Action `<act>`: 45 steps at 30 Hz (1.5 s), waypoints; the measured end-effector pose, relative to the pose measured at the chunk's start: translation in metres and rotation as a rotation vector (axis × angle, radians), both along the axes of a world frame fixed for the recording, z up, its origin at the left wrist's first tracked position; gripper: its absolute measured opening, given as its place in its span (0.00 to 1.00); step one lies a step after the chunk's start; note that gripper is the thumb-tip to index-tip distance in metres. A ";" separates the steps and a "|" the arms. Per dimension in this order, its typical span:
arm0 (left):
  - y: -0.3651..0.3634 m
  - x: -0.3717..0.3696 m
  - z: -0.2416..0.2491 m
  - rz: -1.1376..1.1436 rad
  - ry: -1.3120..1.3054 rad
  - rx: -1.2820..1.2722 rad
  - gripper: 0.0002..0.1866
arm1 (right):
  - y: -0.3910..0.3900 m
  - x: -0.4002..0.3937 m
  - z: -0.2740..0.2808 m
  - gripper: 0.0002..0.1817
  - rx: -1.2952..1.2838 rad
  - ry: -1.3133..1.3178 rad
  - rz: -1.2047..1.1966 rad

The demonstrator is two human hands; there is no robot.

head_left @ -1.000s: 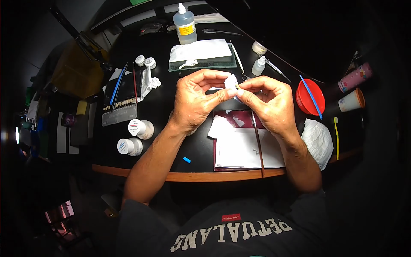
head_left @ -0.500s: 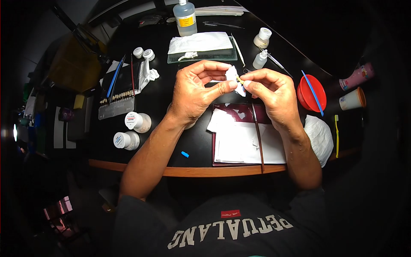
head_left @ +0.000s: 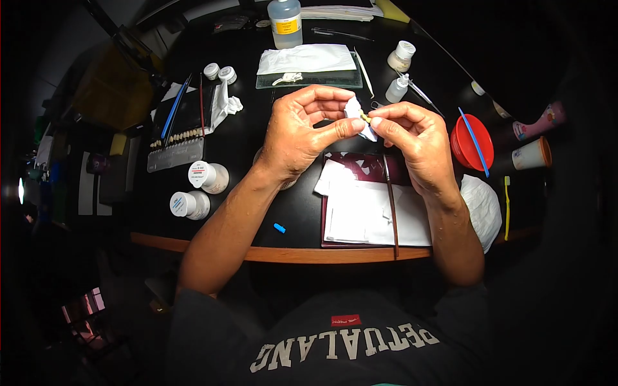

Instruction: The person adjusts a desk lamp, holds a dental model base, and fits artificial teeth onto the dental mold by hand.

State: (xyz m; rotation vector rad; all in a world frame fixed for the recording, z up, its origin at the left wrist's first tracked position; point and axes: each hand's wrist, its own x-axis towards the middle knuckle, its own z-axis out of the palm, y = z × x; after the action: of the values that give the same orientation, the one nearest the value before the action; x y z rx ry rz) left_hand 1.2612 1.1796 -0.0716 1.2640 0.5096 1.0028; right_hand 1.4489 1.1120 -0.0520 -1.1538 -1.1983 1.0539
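Observation:
My left hand (head_left: 309, 128) pinches a crumpled white tissue (head_left: 353, 109) between thumb and fingers. Close beside it, my right hand (head_left: 409, 132) holds a small yellowish piece (head_left: 365, 118) at its fingertips, against the tissue. Both hands are raised over the dark table. Below them lies a maroon folder (head_left: 367, 168) with white paper (head_left: 360, 215) and a brown-handled brush (head_left: 391, 206) across it. Behind the hands, a glass slab (head_left: 309, 80) carries a folded white cloth (head_left: 306, 59).
Two lidded jars (head_left: 209, 177) (head_left: 190, 204) stand at left, near a shade guide (head_left: 175, 154) and brushes (head_left: 175, 109). At right are a red bowl (head_left: 473, 143), a cup (head_left: 532, 153) and a yellow toothbrush (head_left: 507, 207). A blue cap (head_left: 279, 228) lies near the table edge (head_left: 290, 255).
The view has shifted slightly. Both hands keep their hold, and more of the yellowish piece shows between the fingertips.

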 end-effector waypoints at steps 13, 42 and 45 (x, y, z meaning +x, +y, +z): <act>0.000 0.001 -0.002 -0.010 0.009 0.060 0.20 | 0.000 -0.002 -0.002 0.06 0.108 -0.093 -0.083; 0.002 0.000 -0.005 -0.043 -0.003 0.094 0.20 | 0.000 0.001 0.000 0.05 0.034 0.018 0.020; 0.000 0.000 -0.004 -0.052 -0.010 0.051 0.20 | 0.001 0.001 -0.005 0.05 0.053 -0.014 0.006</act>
State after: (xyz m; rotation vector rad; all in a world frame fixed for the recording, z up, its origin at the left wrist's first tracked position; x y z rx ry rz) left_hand 1.2611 1.1796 -0.0754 1.3106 0.4439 0.9825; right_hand 1.4503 1.1131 -0.0574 -1.1181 -1.2341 1.0143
